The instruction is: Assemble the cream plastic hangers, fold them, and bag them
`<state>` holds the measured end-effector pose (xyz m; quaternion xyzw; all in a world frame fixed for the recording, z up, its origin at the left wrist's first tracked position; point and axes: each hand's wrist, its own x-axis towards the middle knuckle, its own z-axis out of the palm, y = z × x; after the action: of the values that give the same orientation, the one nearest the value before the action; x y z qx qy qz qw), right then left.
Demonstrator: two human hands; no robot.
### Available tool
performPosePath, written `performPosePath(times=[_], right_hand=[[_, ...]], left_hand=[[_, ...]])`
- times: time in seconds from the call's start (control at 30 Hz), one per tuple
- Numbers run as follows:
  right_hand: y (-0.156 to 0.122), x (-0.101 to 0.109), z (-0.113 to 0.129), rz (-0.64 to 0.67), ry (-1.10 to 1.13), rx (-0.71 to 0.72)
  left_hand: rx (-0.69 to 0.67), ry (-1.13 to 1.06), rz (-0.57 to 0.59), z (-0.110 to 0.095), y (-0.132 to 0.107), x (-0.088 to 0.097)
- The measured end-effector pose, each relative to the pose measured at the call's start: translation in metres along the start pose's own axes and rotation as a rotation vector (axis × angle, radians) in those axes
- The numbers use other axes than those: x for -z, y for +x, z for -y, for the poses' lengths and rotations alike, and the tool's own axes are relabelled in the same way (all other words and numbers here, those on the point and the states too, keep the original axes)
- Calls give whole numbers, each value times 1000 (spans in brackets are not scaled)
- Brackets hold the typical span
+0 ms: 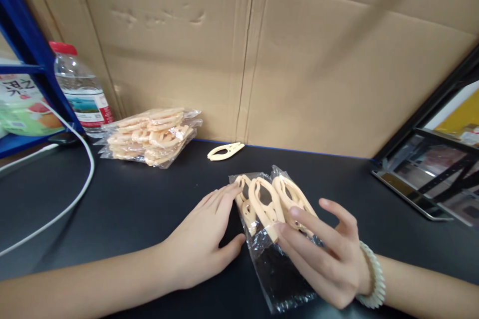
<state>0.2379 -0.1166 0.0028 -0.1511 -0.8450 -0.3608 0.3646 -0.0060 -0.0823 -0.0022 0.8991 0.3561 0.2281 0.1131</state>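
A clear plastic bag (280, 289) lies on the black tabletop in front of me, with several beige folding hangers (264, 202) in its upper part. Its lower part is flat and holds nothing visible. My left hand (204, 239) rests at the bag's left side, fingers stretched out and touching the edge by the hangers, thumb apart. From the right, my right hand (325, 254) lies over the bag, fingers spread, some fingertips on the hangers and film. Its thumb is hidden. Farther back, a single folding hanger (225, 151) lies loose on the table.
Bagged hangers (151, 137) are stacked at the back left, beside a water bottle (82, 92) with a red cap. A white cable (90, 169) curves across the left side. A cardboard panel (179, 50) stands behind. At right is a black-framed rack (430, 159).
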Motion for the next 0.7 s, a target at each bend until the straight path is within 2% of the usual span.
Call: performPosePath(times=[0.1, 0.2, 0.43, 0.7], right_hand=[[0, -6, -1, -18, 29, 47], [6, -12, -4, 35, 64, 69], [12, -23, -11, 208, 105, -42], [4, -13, -18, 251, 45, -36]], left_hand=[[-9, -28, -13, 1, 0, -1], [-6, -48, -16, 3, 0, -2], [-29, -31, -6, 6, 0, -5], [-29, 17, -10, 7, -2, -5]])
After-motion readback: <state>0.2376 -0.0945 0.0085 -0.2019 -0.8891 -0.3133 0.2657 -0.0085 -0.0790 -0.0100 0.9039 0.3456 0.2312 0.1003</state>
